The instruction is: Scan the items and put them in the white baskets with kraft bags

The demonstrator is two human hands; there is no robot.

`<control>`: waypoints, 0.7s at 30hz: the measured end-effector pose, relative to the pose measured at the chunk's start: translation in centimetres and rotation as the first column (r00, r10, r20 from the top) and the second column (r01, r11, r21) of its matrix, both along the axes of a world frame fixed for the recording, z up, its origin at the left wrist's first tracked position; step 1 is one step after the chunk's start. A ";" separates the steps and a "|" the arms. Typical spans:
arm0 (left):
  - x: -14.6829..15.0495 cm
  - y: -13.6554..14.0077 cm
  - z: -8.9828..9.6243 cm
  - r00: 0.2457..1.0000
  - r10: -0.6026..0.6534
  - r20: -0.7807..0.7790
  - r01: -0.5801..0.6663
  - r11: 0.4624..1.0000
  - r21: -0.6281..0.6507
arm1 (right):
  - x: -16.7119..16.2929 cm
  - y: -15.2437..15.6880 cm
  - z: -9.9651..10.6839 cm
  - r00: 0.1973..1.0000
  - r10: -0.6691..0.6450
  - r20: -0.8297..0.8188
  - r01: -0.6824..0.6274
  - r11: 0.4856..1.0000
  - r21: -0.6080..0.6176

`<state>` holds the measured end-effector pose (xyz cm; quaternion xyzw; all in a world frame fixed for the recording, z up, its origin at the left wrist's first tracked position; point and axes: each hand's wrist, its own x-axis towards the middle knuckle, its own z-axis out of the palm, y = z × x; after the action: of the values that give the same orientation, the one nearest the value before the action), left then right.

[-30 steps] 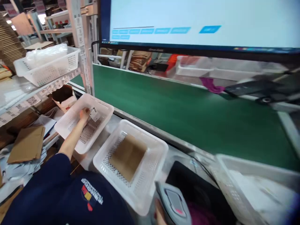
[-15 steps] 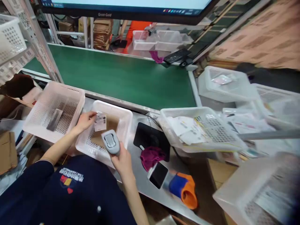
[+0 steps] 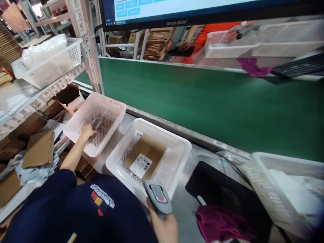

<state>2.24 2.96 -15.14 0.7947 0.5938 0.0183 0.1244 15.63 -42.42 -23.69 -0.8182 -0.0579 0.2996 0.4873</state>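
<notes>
My left hand reaches into the left white basket, its fingers closed on the near end of a small flat grey packet. Motion blur and the hand hide part of this packet. In my right hand is a grey handheld barcode scanner, held over the near edge of the middle white basket. Inside that basket lies a flat brown cardboard parcel, with a white printed label on its near part.
A green conveyor belt runs behind the baskets, below a monitor. On the right are a black mat, a purple cloth and another white basket. A shelf post stands at left. Across the belt, a person in orange is partly visible.
My left hand has left the white label in the middle basket and moved left to the grey packet. The scanner stays in my right hand. The view has turned left.
</notes>
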 end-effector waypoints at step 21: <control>8.4 -17.3 -1.5 0.731 -0.619 0.286 0.624 0.777 0.088 | 4.0 3.6 6.6 0.967 -0.101 0.233 0.002 0.921 0.390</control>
<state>10.68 -14.34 -16.61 0.9340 0.2684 0.0914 0.2173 19.63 -38.84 -17.12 -0.7380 -0.1547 0.1644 0.6359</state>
